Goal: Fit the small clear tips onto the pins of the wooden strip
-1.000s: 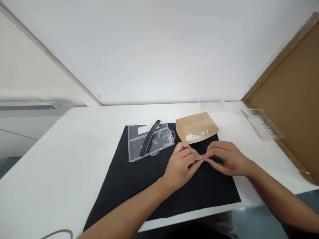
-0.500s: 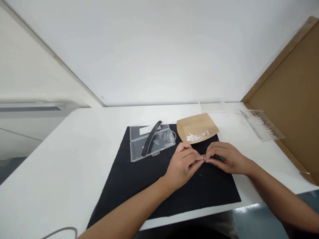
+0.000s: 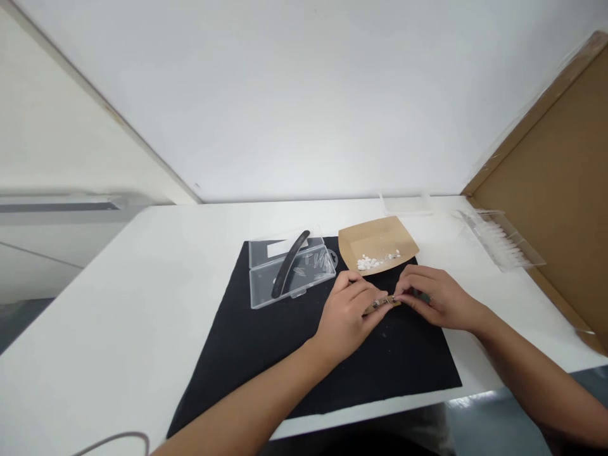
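My left hand [image 3: 349, 310] is closed around a narrow tan strip [image 3: 382, 304] with small dark, shiny spots along it. Thumb and fingers of my right hand [image 3: 434, 297] are pinched together at the strip's right end. A bit of something greenish [image 3: 422, 296] shows between those fingers; what they grip is too small to make out. Both hands are over a black mat [image 3: 380, 367]. Just beyond them, a brown paper tray [image 3: 375, 237] holds small white pieces [image 3: 370, 261]. Left of the hands lies an open clear plastic box [image 3: 263, 288] with clear nail tips [image 3: 320, 259] inside.
A black curved nail file [image 3: 289, 263] rests across the clear box. On the white table [image 3: 95, 316], a clear case [image 3: 503, 240] of white nail tips lies at the right, near a cardboard panel [image 3: 546, 158]. A cable [image 3: 118, 435] curves at the front left.
My right hand has shifted slightly right, away from the left fingertips. More of the tan strip and its dark spots now shows between the hands.
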A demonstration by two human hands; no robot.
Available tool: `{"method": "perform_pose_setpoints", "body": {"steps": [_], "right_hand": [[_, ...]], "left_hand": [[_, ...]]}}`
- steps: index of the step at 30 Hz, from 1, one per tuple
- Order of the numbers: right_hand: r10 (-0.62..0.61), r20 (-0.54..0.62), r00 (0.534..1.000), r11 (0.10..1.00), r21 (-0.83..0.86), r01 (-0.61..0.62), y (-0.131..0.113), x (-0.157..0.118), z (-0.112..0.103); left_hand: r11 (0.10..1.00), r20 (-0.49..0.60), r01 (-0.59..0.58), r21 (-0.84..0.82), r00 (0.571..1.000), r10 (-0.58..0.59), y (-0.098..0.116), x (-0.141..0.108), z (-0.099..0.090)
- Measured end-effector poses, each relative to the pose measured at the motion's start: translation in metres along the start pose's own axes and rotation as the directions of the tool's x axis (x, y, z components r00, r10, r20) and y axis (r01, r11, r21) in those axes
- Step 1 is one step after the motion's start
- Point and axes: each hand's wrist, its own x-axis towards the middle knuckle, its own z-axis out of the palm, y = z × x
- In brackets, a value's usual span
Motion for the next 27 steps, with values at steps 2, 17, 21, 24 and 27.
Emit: {"method": "perform_pose_setpoints", "body": {"steps": [2,17,21,24,27], "right_hand": [[0.007,0.013,1.0,0.999,-0.032,-0.007,0.001,0.0,0.001],[-0.014,0.036,0.999,0.99,-0.141,0.019,0.002,0.002,0.011],[-0.026,0.05,0.998,0.987,-0.158,0.033,0.002,0.003,0.011],[-0.021,0.058,0.998,0.986,-0.163,0.03,0.002,0.003,0.011],[-0.023,0.054,0.998,0.986,-0.165,0.032,0.001,0.003,0.011]], "left_hand": [[1.0,0.014,0.024,0.004,1.0,-0.024,-0.001,-0.002,0.002],[0.983,0.128,0.177,-0.043,0.977,-0.17,-0.008,-0.011,0.014],[0.982,0.132,0.185,-0.037,0.975,-0.179,-0.009,-0.011,0.014],[0.982,0.129,0.186,-0.034,0.975,-0.181,-0.009,-0.011,0.014],[0.98,0.144,0.197,-0.033,0.971,-0.191,-0.008,-0.01,0.014]]}}
